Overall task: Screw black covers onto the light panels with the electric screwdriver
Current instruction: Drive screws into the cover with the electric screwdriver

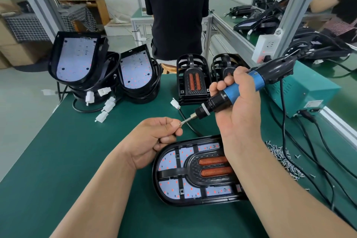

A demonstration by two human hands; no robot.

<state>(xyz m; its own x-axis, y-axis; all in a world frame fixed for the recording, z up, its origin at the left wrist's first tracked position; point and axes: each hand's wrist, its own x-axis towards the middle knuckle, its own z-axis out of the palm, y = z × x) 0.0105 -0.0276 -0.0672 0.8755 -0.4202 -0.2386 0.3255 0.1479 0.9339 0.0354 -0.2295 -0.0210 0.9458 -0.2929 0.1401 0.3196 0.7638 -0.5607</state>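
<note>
One unit is sitting in work, several more are waiting. Light panel (170,158) is lying flat on the bench (77,160) at the near side, with a black cover (191,169) already seated on it and the LED board showing through the cover's openings. Can't tell whether any screws are sitting in it yet, the bosses are too small to read. I'm judging the current step as loading a screw, not driving one.

Left hand (154,137) is pinching a screw (181,123) between thumb and fingertips and holding it against the bit (188,120) tip, above the bench just beyond the panel's far edge. Right hand (237,110) is wrapping fully round the electric screwdriver (216,104), gripping the blue barrel, with the cord trailing off right.

Orientation: the screwdriver's long axis is slanting from upper right to lower left, with the bit pointing down-left at the left fingertips, not at the panel. It'll need swinging upright over a boss before driving. The panel's long axis is running left-right across the view, rounded end pointing left. Its right end is hiding under the right forearm.

Remaining, as I'm reading it: two stacks of bare panels (75,58) are sitting tilted at back left, spare covers (193,79) are stacking up behind centre, and loose screws (286,160) are lying at the right by the cords. I'm calling it early-to-mid batch.
</note>
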